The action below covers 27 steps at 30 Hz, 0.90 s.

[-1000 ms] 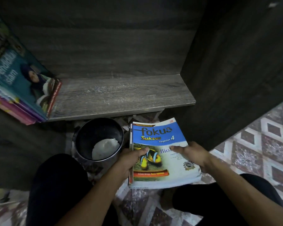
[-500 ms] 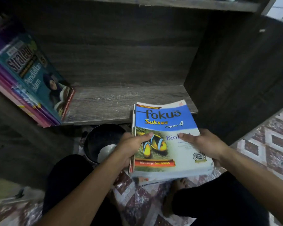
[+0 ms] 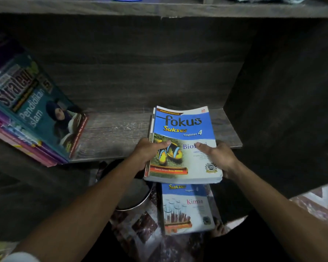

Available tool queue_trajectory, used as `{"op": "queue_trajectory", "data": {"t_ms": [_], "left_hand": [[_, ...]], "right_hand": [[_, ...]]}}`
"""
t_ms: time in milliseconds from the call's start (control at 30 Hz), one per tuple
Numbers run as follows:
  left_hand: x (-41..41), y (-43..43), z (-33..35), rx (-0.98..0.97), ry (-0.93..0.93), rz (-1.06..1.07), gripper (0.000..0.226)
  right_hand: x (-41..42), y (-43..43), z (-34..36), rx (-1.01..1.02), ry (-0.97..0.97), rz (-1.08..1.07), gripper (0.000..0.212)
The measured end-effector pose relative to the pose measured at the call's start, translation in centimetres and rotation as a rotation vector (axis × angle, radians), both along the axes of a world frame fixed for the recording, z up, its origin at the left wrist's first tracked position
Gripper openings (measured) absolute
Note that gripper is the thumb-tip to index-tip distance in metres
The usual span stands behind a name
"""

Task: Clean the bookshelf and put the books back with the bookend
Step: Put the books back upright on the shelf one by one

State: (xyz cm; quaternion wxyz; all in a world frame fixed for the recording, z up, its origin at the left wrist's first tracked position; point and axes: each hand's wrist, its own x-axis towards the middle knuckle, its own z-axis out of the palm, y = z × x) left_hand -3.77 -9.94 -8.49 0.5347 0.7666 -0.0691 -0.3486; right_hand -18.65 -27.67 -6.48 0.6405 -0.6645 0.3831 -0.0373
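Clasped the books (image 3: 186, 129) level, left hand (image 3: 148, 154) and right hand (image 3: 219, 157) curled round opposite edges, seemingly to slide them onto the shelf (image 3: 117, 133).

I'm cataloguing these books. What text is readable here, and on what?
"fokus", "Sukses", "Tingkatan 4", "Biol" (rest hidden): held book.
"Sukses", "Tingkatan 4", "Kimia": floor book.
"Strategi", "Pendidikan Islam", "5": leaning book.
Small print on every cover: too blurred to read.
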Motion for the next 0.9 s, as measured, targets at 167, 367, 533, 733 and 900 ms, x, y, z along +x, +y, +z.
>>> {"op": "queue_trajectory", "data": {"t_ms": [167,367,533,733,900], "left_hand": [[1.3,0.1,-0.5,0.062,-0.025,0.002,0.041],[3.0,-0.1,-4.2,0.141,-0.022,0.012,0.123],[2.1,-0.1,-2.1,0.199,-0.082,-0.034,0.100],[1.2,-0.1,-1.6,0.412,-0.254,-0.098,0.095],[-0.3,0.0,-1.6,0.627,-0.470,-0.153,0.083]], "right_hand": [[1.8,-0.4,-1.6,-0.015,0.010,0.004,0.024],[2.0,-0.2,-2.9,0.012,0.024,-0.021,0.026],[1.9,-0.1,-3.0,0.018,0.002,-0.103,0.051],[1.9,0.0,-3.4,0.049,-0.045,-0.134,0.051],[2.0,0.0,-3.8,0.083,-0.048,-0.156,0.049]]}}
